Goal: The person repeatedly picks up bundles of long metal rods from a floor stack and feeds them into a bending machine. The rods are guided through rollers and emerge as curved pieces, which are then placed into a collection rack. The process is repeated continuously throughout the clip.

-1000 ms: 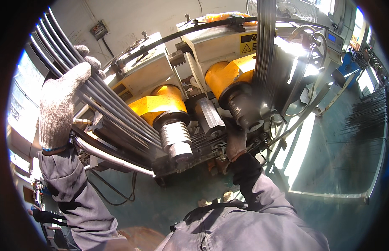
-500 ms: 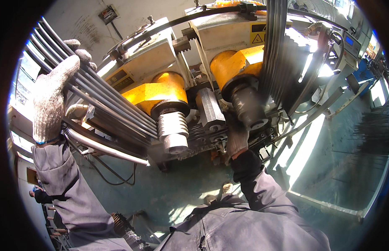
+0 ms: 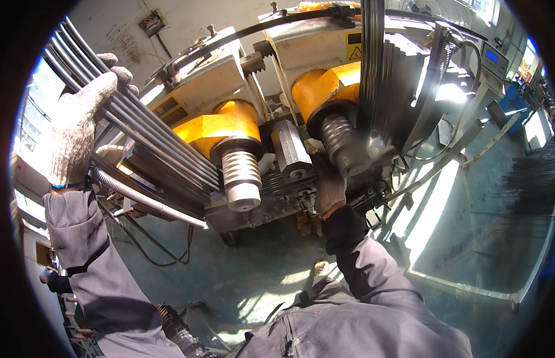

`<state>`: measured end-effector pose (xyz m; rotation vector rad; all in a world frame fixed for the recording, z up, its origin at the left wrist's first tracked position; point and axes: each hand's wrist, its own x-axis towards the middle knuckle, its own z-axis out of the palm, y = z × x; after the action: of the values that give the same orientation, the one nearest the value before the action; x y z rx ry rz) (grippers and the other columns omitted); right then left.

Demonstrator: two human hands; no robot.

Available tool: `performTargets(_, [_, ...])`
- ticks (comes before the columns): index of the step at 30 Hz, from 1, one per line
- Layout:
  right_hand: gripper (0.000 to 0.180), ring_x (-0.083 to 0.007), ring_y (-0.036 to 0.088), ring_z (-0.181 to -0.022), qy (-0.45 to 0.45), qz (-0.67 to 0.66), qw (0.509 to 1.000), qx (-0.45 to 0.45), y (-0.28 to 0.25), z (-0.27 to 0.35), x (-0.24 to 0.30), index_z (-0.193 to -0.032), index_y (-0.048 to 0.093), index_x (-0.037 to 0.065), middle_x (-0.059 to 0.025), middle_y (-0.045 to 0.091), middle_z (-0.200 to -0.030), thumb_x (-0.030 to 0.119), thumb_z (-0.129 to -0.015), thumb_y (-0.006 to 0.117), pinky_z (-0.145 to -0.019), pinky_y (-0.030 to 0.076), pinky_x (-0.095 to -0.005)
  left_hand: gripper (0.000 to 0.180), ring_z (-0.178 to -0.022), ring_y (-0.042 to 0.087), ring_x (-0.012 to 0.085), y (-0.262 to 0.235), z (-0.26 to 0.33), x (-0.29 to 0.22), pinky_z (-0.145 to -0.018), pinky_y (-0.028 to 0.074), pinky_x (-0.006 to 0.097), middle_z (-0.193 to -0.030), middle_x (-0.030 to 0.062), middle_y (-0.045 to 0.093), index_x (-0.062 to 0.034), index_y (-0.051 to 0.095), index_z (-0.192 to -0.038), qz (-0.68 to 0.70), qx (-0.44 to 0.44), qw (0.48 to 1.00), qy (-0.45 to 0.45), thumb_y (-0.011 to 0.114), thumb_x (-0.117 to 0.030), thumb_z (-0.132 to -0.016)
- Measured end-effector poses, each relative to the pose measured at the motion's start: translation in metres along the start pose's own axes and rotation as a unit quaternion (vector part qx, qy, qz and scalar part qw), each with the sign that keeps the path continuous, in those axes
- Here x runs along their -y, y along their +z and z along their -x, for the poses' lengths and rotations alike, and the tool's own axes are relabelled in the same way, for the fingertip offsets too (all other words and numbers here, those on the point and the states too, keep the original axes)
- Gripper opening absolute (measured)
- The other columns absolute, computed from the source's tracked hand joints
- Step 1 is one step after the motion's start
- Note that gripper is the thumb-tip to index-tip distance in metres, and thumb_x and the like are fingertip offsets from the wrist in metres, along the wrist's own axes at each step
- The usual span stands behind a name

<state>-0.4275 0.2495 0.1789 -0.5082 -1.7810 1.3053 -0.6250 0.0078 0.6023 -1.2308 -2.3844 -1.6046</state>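
My left hand [image 3: 80, 128], in a whitish knitted glove, is closed round a bundle of long metal rods [image 3: 158, 134] at the upper left. The rods slope down to the right and end beside a ribbed metal roller [image 3: 240, 173] below a yellow housing [image 3: 234, 119]. My right hand [image 3: 331, 186], gloved and dark with shadow, reaches in between a faceted metal block [image 3: 291, 150] and a second ribbed roller [image 3: 343, 143]. Its fingers are too dark to make out, and whether it holds anything is hidden.
Another bundle of upright rods [image 3: 371, 65] stands at the right roller. A ribbed hose [image 3: 149, 200] runs along the machine's left front. At the far right is a control box with a blue screen [image 3: 492, 56]. More thin rods [image 3: 531, 185] lie at the right beside a pale frame [image 3: 462, 287].
The machine now sits slightly further left and higher in the picture. My left hand keeps its grip on the rods. My right hand stays among the machine parts, a little further left and up.
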Motion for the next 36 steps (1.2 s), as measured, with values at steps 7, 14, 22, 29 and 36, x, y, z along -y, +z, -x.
performTargets(7, [0.026,-0.0270,0.073,-0.114,0.035,-0.061,0.991,-0.110,-0.031,0.054,0.031,-0.128,0.076,0.001,-0.0115,0.080,-0.120,0.016,-0.106,0.070,-0.103,0.055,-0.0393,0.033,-0.103,0.074,0.0246,-0.010,0.114,-0.009,-0.097,0.064,0.041,-0.107,0.0131,0.073,0.0028,0.060,-0.140,0.111,-0.049,0.988,0.096,0.066,-0.009,-0.109])
performTargets(14, [0.008,-0.0160,0.072,-0.094,0.239,-0.237,0.912,-0.235,-0.215,0.250,0.092,-0.114,0.070,0.001,-0.0050,0.075,-0.100,0.005,-0.108,0.065,-0.085,0.058,-0.0304,0.042,-0.091,0.069,0.0269,-0.004,0.331,0.064,-0.081,0.059,0.041,-0.100,0.0230,0.070,-0.0020,0.052,-0.149,0.222,-0.010,0.974,0.034,0.058,-0.011,-0.109])
performTargets(22, [0.016,-0.0138,0.069,-0.091,0.050,0.142,0.832,-0.534,-0.512,0.410,0.187,-0.122,0.071,0.001,-0.0012,0.071,-0.099,0.004,-0.106,0.072,-0.081,0.057,-0.0304,0.040,-0.115,0.069,0.0263,0.191,0.553,0.146,-0.100,0.059,0.039,-0.125,0.0168,0.073,0.0040,0.061,-0.147,0.508,0.030,0.653,-0.560,0.047,-0.021,-0.120])
performTargets(29, [0.022,-0.0469,0.074,-0.103,0.140,0.575,0.655,-0.470,-0.767,0.429,0.223,-0.122,0.073,0.011,-0.0243,0.077,-0.110,0.025,-0.106,0.074,-0.088,0.059,-0.0519,0.013,-0.069,0.059,0.0201,0.380,0.655,0.125,-0.062,0.047,0.037,-0.081,0.0080,0.061,-0.0125,0.056,-0.106,0.500,0.298,0.464,-0.668,0.057,-0.025,-0.110])
performTargets(36, [0.019,-0.0512,0.071,-0.112,0.173,0.679,0.621,-0.351,-0.952,0.377,0.122,-0.121,0.063,0.013,-0.0235,0.075,-0.119,0.026,-0.107,0.060,-0.094,0.055,-0.0627,0.028,-0.105,0.074,0.0381,0.467,0.621,0.003,-0.096,0.064,0.049,-0.120,0.0260,0.071,0.0061,0.058,-0.129,0.533,0.163,0.635,-0.535,0.061,0.001,-0.102])
